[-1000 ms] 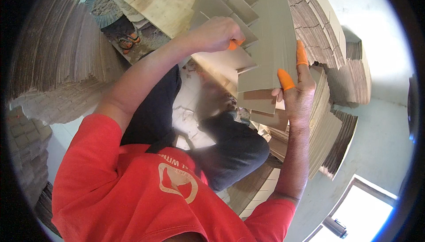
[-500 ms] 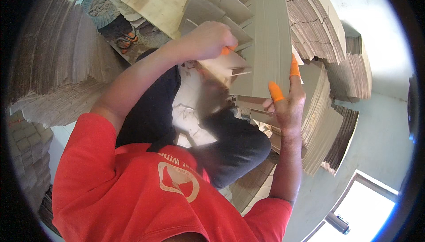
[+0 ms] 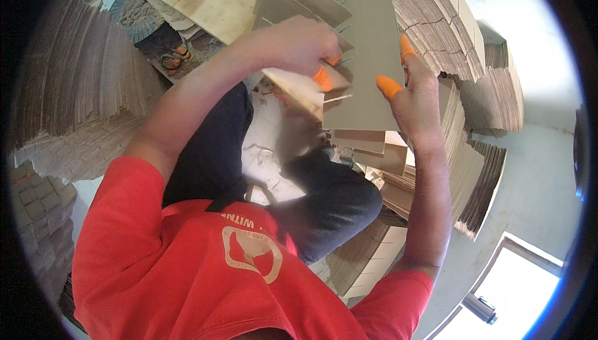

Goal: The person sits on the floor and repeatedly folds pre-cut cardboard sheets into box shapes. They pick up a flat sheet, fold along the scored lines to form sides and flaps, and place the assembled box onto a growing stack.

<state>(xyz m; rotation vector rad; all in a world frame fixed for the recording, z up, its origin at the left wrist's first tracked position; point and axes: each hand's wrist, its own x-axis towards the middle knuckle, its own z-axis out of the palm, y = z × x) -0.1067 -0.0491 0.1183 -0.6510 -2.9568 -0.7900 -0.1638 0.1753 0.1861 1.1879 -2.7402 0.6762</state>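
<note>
1. The left hand (image 3: 299, 44) is curled shut over the near edge of a pale card strip (image 3: 299, 88), fingers together and clamped on it; an orange fingertip cover (image 3: 322, 78) shows under the knuckles.
2. The right hand (image 3: 420, 94) stands upright with fingers spread apart; its two orange-capped fingertips (image 3: 387, 86) press against the right edge of a tall grey board (image 3: 367, 60), steadying the board rather than closing round it.
3. The board stands upright between the two hands, above the lap; slotted card pieces (image 3: 367, 144) lie just below it, over the dark trousers (image 3: 336, 200).
4. Since a second ago the left hand has come down and to the right, from the top of the board towards its lower left corner; the strip it grips now meets the board's left edge, where before it was held apart and higher.
5. The right hand has risen a little along the board's edge over the same span, and the board looks more upright than it did.
6. My reading: the strip is being brought into the board's slots, so the joining step seems under way, not finished; whether the strip is seated I cannot tell, as the left hand hides the joint.
7. Around: stacks of flat card (image 3: 461, 47) to the right, fanned card (image 3: 75, 78) to the left, sandals (image 3: 174, 60) on the floor beyond.
</note>
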